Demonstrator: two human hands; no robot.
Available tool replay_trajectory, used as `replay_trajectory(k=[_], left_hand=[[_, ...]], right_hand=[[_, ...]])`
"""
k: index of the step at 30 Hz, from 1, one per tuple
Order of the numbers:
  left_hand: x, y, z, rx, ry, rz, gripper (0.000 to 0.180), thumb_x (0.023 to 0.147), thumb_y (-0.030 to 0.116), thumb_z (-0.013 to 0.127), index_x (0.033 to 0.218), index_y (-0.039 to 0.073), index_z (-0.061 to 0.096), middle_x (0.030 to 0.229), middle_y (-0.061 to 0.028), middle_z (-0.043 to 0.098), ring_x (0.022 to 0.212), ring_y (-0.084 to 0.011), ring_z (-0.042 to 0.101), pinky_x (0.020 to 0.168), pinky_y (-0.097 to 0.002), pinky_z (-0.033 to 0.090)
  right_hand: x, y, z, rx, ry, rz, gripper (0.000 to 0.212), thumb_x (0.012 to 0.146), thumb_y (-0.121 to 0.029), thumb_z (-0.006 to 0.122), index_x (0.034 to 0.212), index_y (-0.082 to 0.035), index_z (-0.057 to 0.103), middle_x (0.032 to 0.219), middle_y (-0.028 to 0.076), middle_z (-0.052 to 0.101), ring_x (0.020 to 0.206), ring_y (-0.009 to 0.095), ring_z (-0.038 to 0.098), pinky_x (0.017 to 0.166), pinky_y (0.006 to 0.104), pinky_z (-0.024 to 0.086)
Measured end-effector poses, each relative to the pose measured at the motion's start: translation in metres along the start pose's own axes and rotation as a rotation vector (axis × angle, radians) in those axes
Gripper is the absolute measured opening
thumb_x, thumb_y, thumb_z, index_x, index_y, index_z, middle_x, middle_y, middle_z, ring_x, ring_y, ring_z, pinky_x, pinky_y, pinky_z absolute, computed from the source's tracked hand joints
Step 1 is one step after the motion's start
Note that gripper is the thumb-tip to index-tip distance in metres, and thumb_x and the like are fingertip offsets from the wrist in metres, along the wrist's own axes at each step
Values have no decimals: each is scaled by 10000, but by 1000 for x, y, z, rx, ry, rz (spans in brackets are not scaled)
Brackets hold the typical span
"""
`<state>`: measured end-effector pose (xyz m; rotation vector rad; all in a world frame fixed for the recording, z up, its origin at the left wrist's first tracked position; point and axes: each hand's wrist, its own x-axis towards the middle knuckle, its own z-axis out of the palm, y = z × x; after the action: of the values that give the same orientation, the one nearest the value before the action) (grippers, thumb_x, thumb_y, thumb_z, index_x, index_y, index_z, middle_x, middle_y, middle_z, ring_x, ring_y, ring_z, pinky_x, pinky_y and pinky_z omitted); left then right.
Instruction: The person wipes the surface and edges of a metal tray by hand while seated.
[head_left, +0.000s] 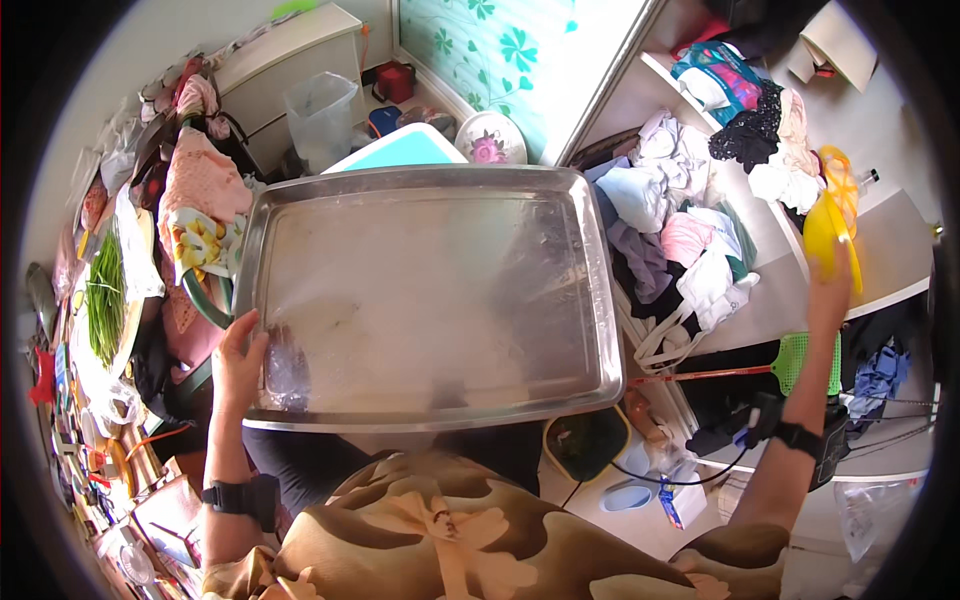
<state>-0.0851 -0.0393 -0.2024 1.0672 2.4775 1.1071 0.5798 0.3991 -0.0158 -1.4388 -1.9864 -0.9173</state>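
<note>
A large rectangular metal tray (pixel 420 300) with a raised rim lies across my lap. My left hand (pixel 238 362) grips its left rim near the lower corner, the thumb over the edge and the fingers partly hidden. Out at the far right, my right hand (pixel 830 270) is closed on a bright yellow cloth-like piece (pixel 826 222). Its fingers are partly lost against the yellow. Beside it, on the shelf, lie light and black garments (pixel 785 150).
Right of the tray is a pile of clothes (pixel 690 210) in an open compartment. A green fly swatter (pixel 793 363) lies below. Behind the tray stand a clear plastic bin (pixel 321 120) and a blue-and-white board (pixel 400 148). Clutter with green stalks (pixel 106 300) lines the left.
</note>
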Motion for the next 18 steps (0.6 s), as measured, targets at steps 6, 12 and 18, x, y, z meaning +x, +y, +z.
replay_trajectory(k=[6, 12, 18], left_hand=[[-9, 4, -3, 168, -89, 284, 381, 753, 39, 648, 1130, 6, 614, 1158, -176, 617, 1096, -346, 567, 963, -385, 442], [-10, 1, 2, 89, -3, 407, 338, 753, 46, 650, 1090, 21, 629, 1146, -157, 619, 1089, -335, 573, 957, -392, 447], [-15, -2, -7, 34, -59, 442, 356, 739, 54, 671, 1092, 36, 623, 1145, -150, 617, 1094, -338, 568, 960, -394, 451]], right_hand=[[-60, -246, -38, 851, -780, 85, 514, 910, -232, 594, 1354, -14, 453, 1420, 190, 429, 1339, 275, 392, 1098, 335, 303], [-96, -385, 26, 550, -1043, -32, 708, 912, -426, 496, 1411, 45, 324, 1491, 236, 278, 1397, 327, 262, 1153, 370, 221], [-138, -555, -33, 689, -1021, -482, 682, 932, -407, 499, 1456, -35, 269, 1558, 163, 126, 1431, 320, 163, 1161, 479, 173]])
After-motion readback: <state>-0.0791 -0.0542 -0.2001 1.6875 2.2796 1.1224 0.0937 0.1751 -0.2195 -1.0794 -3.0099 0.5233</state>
